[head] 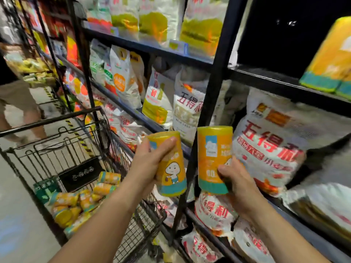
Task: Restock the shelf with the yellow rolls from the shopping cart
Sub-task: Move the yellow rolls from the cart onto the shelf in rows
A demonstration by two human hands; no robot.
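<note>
The left hand (150,162) grips the left roll (172,175), a yellow pack. The fingers curl round its upper half. The roll stands nearly upright, its top tipped a little to the left and its teal band at the bottom. The right hand (237,179) grips the right roll (210,149) by its lower part, thumb across the front. This roll also stands upright with the teal band down.

The two rolls are held side by side in the air, near each other but apart, in front of the shelf (275,82). The shelf's black post (209,95) shows in the gap behind them.

The cart (47,121) stands at the left, close against the shelf and below the left forearm. A heap (79,204) of more yellow rolls lies in its bottom, mostly on their sides.

On the upper board at the far right stand the shelf rolls (330,59), in the same yellow and teal. Just right of the right roll, a big white bag (269,145) with red characters leans on the board below them. More white bags fill the boards to the left, above and below.

At the far left a person's legs (17,103) show in the aisle, blurred.
</note>
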